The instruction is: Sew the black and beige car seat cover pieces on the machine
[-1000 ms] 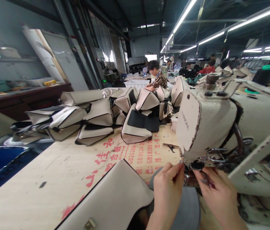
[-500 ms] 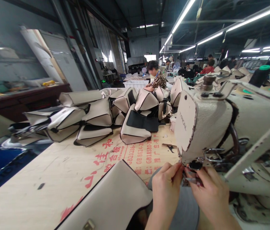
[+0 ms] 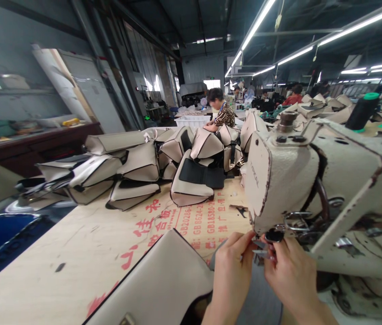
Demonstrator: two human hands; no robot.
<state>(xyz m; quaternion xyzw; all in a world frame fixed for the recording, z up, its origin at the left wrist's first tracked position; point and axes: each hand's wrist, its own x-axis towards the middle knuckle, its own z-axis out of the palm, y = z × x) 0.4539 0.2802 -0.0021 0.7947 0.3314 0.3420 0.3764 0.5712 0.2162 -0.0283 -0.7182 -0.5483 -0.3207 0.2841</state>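
Note:
Both my hands are up at the needle area of a cream sewing machine [image 3: 260, 180]. My left hand [image 3: 232, 271] pinches with thumb and forefinger just below the machine head; what is between the fingertips is too small to make out. My right hand [image 3: 291, 266] is closed beside it, under a round black part, with a thin grey metal piece [image 3: 261, 253] at its fingertips. Whether that piece is held or belongs to the machine, I cannot tell. Under the wrists is a grey rounded surface [image 3: 262, 293]. A beige handbag [image 3: 164, 275] with dark edging lies left of my left hand.
Beige bags [image 3: 140, 161] with black edges are heaped across the back of the plywood table [image 3: 103, 234]. Blue material [image 3: 4, 239] hangs at the left. Dark thread cones [image 3: 362, 112] stand behind the machine. A co-worker [image 3: 223, 110] sits beyond the heap.
The view has shifted slightly, so the machine appears a little further left. My right hand has turned and its fingers have drawn in more closely; my left hand still pinches near the needle.

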